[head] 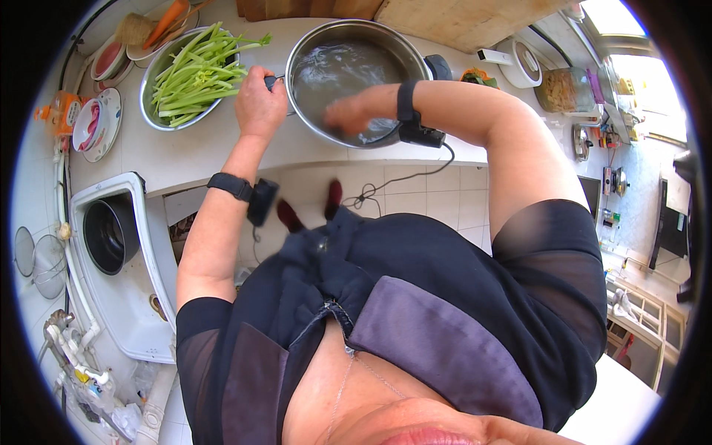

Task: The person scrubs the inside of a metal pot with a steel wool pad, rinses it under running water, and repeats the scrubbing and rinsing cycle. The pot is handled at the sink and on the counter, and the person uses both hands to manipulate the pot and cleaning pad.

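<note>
A large stainless steel pot (291, 103) stands on the counter before me with murky, rippling water (347, 67) in it. My left hand (260, 103) is closed around its dark side handle (270, 83). Across the pot's near rim reaches my right hand (353, 111), blurred by motion, low over the water or touching its surface. Nothing shows in that hand, and its finger spread is unclear. The pot's other handle (438, 67) is free. Just left of my left hand, a metal basin (146, 103) holds cut celery stalks (194, 78), some jutting over the rim.
A white sink (130, 328) with a dark pot (111, 236) in it lies at left. Bowls and a plate (113, 119) sit beyond it. Wooden boards (445, 19) lean behind the pot. A cable (414, 177) hangs from my right wrist's device over the floor.
</note>
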`<control>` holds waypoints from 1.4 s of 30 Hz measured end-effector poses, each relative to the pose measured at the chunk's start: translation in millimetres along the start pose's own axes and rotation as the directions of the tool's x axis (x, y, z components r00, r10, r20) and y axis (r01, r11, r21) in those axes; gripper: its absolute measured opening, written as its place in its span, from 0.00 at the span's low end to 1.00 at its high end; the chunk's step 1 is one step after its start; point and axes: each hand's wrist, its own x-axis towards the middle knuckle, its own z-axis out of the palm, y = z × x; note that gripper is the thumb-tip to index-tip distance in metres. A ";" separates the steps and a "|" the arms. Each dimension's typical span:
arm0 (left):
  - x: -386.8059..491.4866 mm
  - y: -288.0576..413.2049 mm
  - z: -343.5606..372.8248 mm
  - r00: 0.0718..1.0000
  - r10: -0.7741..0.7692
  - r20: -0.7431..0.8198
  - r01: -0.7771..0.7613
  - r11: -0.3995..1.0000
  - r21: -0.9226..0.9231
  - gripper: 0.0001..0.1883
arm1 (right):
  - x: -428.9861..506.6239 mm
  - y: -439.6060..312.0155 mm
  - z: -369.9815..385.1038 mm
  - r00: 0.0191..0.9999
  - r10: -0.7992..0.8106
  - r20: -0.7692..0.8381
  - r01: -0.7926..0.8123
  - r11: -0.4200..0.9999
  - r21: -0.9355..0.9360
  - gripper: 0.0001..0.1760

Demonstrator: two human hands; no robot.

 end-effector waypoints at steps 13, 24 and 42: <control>1.0 0.3 0.5 1.000 -0.026 0.014 0.027 0.999 -0.022 0.12 | -15.7 61.9 4.8 0.868 0.426 -0.254 -0.464 0.879 -0.111 0.16; 0.6 -1.4 2.8 0.995 -0.095 -0.005 0.095 0.992 -0.085 0.12 | -14.7 8.4 24.0 0.999 0.023 -0.031 -0.016 0.977 0.214 0.16; -6.6 -1.5 4.4 0.997 -0.075 -0.031 0.073 0.995 -0.064 0.12 | -9.4 59.1 1.9 0.773 0.546 -0.323 -0.571 0.821 0.019 0.18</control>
